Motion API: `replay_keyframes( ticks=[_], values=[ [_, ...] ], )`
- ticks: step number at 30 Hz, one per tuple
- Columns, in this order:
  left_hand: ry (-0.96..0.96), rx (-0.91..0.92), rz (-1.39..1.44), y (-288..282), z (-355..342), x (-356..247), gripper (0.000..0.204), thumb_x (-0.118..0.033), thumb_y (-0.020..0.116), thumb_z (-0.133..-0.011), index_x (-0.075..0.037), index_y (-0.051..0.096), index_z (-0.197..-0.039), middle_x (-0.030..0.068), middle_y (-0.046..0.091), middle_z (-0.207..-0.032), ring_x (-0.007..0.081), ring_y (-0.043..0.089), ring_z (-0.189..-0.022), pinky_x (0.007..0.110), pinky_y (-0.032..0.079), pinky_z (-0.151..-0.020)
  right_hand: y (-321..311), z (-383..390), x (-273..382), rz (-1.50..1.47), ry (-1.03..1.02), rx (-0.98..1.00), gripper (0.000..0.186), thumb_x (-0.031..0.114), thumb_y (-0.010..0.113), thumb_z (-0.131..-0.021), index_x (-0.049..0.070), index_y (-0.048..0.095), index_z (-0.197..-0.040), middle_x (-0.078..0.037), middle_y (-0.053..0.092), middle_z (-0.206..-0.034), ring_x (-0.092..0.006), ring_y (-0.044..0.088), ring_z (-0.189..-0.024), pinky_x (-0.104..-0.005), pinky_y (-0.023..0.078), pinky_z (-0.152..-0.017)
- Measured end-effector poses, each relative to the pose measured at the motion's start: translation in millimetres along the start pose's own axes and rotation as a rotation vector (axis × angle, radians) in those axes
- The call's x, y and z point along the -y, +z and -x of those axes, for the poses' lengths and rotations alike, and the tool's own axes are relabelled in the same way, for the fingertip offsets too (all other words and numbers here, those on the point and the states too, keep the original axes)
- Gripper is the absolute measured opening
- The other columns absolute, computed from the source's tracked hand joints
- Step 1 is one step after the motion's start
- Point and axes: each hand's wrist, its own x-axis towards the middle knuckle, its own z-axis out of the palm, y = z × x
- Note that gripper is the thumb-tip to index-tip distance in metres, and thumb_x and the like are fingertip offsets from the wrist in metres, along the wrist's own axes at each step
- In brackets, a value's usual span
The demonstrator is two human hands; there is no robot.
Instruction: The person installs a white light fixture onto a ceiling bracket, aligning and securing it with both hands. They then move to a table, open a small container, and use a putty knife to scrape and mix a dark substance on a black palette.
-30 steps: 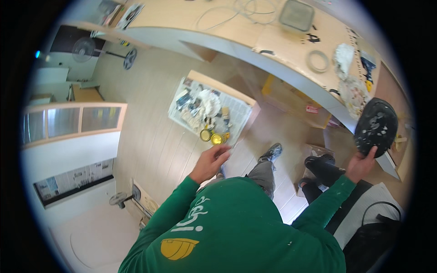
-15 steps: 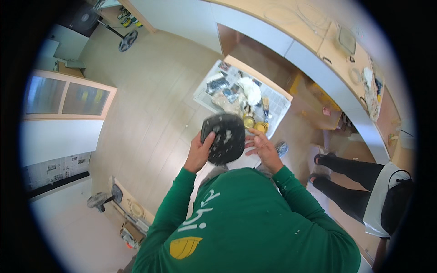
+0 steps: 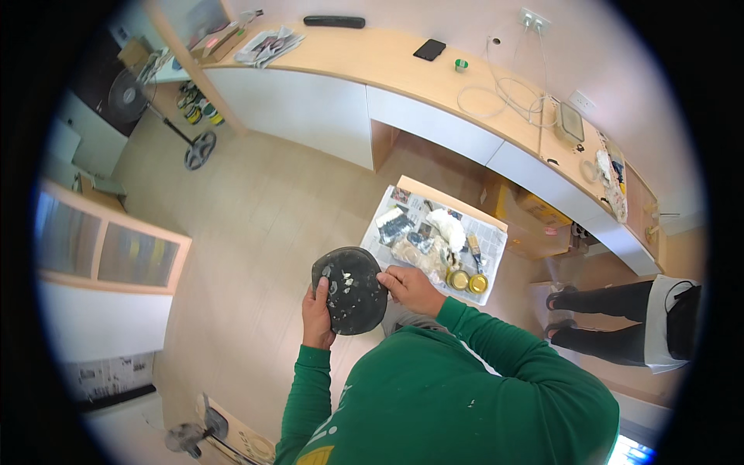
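Observation:
Between my hands is a flat, rounded black object (image 3: pixel 349 308) spotted with white and grey flecks. My left hand (image 3: pixel 317 314) grips its left edge, thumb over the top. My right hand (image 3: pixel 404 284) pinches its right edge. Just beyond, a low board covered in newspaper (image 3: pixel 484 229) holds crumpled white cloths (image 3: pixel 447 226), a brush (image 3: pixel 473 246), a beige rag and two small yellow tins (image 3: pixel 477 283).
A long counter (image 3: pixel 372 46) with cables, a phone (image 3: pixel 429 49) and a lidded container (image 3: pixel 570 122) runs across the back. Another person's legs in black (image 3: pixel 604 341) stand at the right. Standing fans (image 3: pixel 200 149) and framed glass panels (image 3: pixel 132 256) are at the left.
The black object has moved from my right hand at the far right to in front of me. Both hands now hold it. The view has swung, showing more of the counter.

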Motion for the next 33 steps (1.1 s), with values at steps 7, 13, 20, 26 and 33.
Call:
replay_keyframes(
  ticks=[7,13,20,26,33],
  values=[
    [-0.185,0.091,-0.064,-37.9,-124.0,-89.7,0.036,-0.028,0.064,-0.103,-0.004,0.061,-0.13,0.0073,0.072,-0.115,0.0151,0.072,-0.095,0.032,0.061,-0.081,-24.4,-124.1,46.1,0.186,-0.341,0.056,0.025,0.026,0.057,-0.104,0.002,0.061,-0.1,-0.019,0.063,-0.089,-0.0409,0.061,-0.084,-0.0453,0.05,-0.075],
    [-0.33,0.424,-0.303,-44.7,-217.8,-187.8,0.048,-0.026,0.065,-0.102,-0.001,0.054,-0.141,0.0059,0.07,-0.12,0.0132,0.069,-0.1,0.03,0.058,-0.087,-44.2,-235.3,96.6,0.241,-0.375,-0.082,0.022,0.024,0.057,-0.103,0.003,0.063,-0.104,-0.018,0.064,-0.098,-0.0406,0.062,-0.094,-0.0449,0.052,-0.081],
    [-0.69,0.852,-0.373,-9.6,-373.4,-222.5,0.048,-0.029,0.065,-0.1,0.001,0.058,-0.137,0.0075,0.071,-0.12,0.0162,0.068,-0.109,0.034,0.054,-0.098,-29.3,-318.8,95.6,-0.326,-0.067,-0.37,0.029,0.024,0.052,-0.109,-0.001,0.066,-0.108,-0.005,0.071,-0.102,-0.0105,0.063,-0.091,-0.0283,0.052,-0.085],
    [-0.87,0.73,-0.101,-0.2,-431.7,-202.5,0.048,-0.039,0.056,-0.105,-0.002,0.059,-0.136,0.012,0.068,-0.13,0.0228,0.066,-0.118,0.041,0.053,-0.105,-17.1,-320.7,129.9,-0.26,0.045,-0.925,0.026,0.023,0.055,-0.109,-0.001,0.065,-0.108,-0.002,0.064,-0.091,-0.0079,0.06,-0.086,-0.0255,0.053,-0.081],
    [-0.897,0.972,-0.486,105.9,-505.2,-160.5,0.053,-0.046,0.056,-0.105,-0.003,0.06,-0.135,0.0085,0.072,-0.12,0.015,0.07,-0.101,0.031,0.057,-0.09,-83.6,-321.3,122.0,-0.15,0.155,-1.114,0.025,0.021,0.058,-0.106,-0.002,0.066,-0.102,-0.007,0.07,-0.09,-0.011,0.065,-0.087,-0.0282,0.053,-0.076]
  ],
)
